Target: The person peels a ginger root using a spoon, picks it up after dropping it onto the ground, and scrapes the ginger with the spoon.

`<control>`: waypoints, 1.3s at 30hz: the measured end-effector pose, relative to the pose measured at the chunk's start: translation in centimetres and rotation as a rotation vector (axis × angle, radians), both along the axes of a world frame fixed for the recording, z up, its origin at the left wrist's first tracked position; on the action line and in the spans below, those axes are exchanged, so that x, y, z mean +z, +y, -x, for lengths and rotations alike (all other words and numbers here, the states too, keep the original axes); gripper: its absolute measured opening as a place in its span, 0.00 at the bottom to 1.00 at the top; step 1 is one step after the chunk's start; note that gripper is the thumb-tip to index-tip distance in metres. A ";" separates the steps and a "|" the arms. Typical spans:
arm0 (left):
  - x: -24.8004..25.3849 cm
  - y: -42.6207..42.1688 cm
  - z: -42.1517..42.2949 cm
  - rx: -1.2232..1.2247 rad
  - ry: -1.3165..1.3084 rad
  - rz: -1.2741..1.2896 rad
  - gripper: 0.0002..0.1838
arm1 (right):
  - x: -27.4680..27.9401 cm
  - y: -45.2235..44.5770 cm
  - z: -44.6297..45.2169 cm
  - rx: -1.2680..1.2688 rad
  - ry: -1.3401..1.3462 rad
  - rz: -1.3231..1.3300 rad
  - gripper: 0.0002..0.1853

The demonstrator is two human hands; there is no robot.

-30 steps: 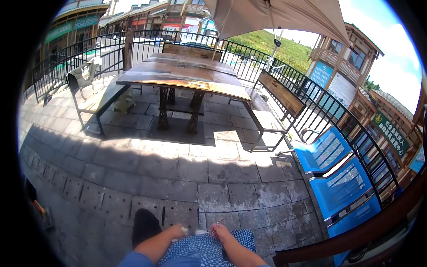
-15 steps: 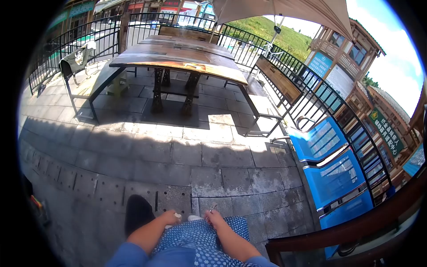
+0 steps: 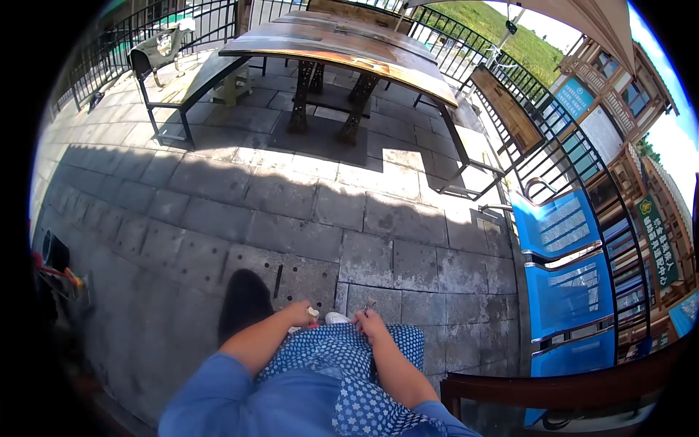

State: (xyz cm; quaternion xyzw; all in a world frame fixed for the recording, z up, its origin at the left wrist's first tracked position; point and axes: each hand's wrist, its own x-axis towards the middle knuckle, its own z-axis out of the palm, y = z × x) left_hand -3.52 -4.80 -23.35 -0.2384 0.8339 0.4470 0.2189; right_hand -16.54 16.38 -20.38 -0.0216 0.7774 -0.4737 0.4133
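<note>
My left hand (image 3: 298, 313) is closed around a small whitish piece (image 3: 313, 312) that shows at its fingertips. Just to the right, my right hand (image 3: 372, 325) has its fingers pinched on a thin, small tool (image 3: 372, 307), too small to name. Both hands are low over my lap, a short gap apart. Under them spreads a blue apron (image 3: 313, 351) patterned with white flowers. The tip of a white shoe (image 3: 336, 318) shows between the hands. A dark rounded shape (image 3: 246, 302) lies beside my left forearm.
Ahead stands a long wooden table (image 3: 349, 51) with benches. Blue metal seats (image 3: 568, 291) line the black railing (image 3: 619, 240) at right. A dark red frame (image 3: 568, 386) is close at lower right. A dark container (image 3: 54, 251) is at far left, on grey paving (image 3: 291, 193).
My view has tilted down and turned left, so the table and seats sit higher and further right. Both hands keep their holds and stay over my lap.
</note>
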 end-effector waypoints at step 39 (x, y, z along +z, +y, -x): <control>-0.3 0.1 0.0 0.037 -0.007 -0.059 0.27 | -0.6 0.1 0.0 0.033 -0.015 0.005 0.10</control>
